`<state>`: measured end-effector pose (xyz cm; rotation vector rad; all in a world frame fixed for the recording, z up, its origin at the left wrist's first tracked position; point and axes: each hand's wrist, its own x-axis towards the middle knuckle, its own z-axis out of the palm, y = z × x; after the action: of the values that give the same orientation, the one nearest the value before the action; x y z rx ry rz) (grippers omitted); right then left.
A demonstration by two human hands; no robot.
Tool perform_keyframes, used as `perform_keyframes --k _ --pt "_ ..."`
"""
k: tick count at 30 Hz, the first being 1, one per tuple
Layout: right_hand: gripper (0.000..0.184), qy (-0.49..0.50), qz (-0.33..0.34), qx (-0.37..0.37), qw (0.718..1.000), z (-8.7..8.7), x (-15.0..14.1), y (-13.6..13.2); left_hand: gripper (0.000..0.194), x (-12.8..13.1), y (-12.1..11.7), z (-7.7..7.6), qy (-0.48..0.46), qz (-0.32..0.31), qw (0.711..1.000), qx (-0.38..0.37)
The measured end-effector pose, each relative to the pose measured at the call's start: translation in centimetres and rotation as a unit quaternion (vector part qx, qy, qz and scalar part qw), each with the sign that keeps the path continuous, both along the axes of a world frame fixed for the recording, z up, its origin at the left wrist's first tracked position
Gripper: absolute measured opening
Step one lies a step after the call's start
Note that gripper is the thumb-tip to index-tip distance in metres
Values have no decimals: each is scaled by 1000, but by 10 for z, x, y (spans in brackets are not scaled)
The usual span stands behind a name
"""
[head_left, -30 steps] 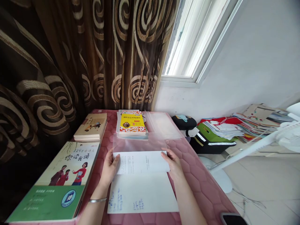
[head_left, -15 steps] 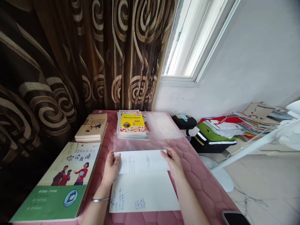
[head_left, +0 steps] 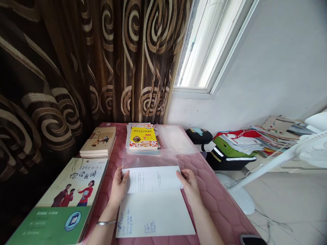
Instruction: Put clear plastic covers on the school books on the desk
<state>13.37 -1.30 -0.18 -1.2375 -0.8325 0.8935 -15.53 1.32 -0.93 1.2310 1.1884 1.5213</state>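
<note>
A white sheet of paper (head_left: 154,211) lies on the pink quilted table (head_left: 217,204), its top part folded over toward me so printed text shows on the flap (head_left: 153,178). My left hand (head_left: 119,187) pinches the flap's left edge, thumb on top. My right hand (head_left: 189,185) grips the flap's right edge the same way. A clear plastic sleeve (head_left: 148,158) lies flat just beyond the paper.
A large green-and-cream book (head_left: 63,200) lies at the near left, a small stack of books (head_left: 98,141) behind it. A yellow book (head_left: 143,136) and another clear sleeve (head_left: 176,137) sit at the back. A phone (head_left: 252,240) lies at the near right corner. Piled papers and a white fan are on the floor at right.
The hands and the folded paper have kept the same hold. The camera view has tilted slightly, so everything sits a little lower in the picture.
</note>
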Motion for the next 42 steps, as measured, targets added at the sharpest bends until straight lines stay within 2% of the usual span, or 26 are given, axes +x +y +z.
perform_keyframes --k 3,7,10,17,28,42 --pt "45 1 -24 7 1000 2 0 0 44 0 1 -1 -2 12 1000 -4" --pt "42 -66 1 -7 998 6 -2 -2 44 -2 1 -4 -3 9 1000 -8" --pt "46 -109 -10 -18 994 7 -3 -2 46 -3 1 -5 8 16 1000 -18" --pt "51 -139 -58 -79 985 -2 -7 4 48 -3 3 -9 9 46 998 -36" --pt "51 -150 -73 -19 986 -3 -12 0 47 1 -2 4 -12 11 1000 -18" --pt "54 -190 -104 -27 976 -13 -13 1 52 -1 -5 4 -20 15 999 -34"
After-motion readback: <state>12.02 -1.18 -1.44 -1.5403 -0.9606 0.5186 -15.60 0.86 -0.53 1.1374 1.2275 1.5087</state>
